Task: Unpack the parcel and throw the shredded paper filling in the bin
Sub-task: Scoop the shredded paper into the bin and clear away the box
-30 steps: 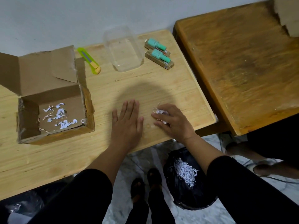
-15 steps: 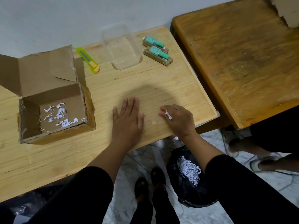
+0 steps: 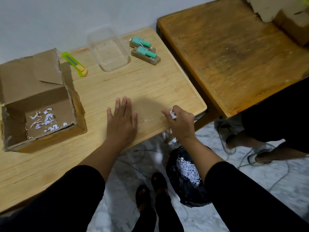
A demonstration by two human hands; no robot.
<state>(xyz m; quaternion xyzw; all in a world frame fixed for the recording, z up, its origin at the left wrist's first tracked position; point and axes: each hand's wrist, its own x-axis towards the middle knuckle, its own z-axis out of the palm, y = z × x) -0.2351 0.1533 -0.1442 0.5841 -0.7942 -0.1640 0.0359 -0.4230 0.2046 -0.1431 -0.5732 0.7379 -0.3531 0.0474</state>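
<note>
The opened cardboard parcel (image 3: 41, 104) sits at the left of the light wooden table (image 3: 150, 84), with a few white paper shreds (image 3: 45, 121) left on its bottom. My left hand (image 3: 122, 121) lies flat on the table, fingers apart. At the table's front edge my right hand (image 3: 179, 123) is closed on a small pinch of white shredded paper (image 3: 172, 114). Below it on the floor stands a black bin bag (image 3: 187, 178) holding a heap of shreds. Tiny scraps lie on the table between my hands.
A green utility knife (image 3: 75, 64), a clear plastic tub (image 3: 108, 51) and two teal items on cardboard backing (image 3: 145, 51) lie along the table's back. A darker wooden table (image 3: 234, 47) adjoins on the right, with another person's legs beside it. Cables run across the floor.
My right hand gathered the shreds into its fingers and slid right to the table's front edge, above the bin bag. My left hand stayed flat.
</note>
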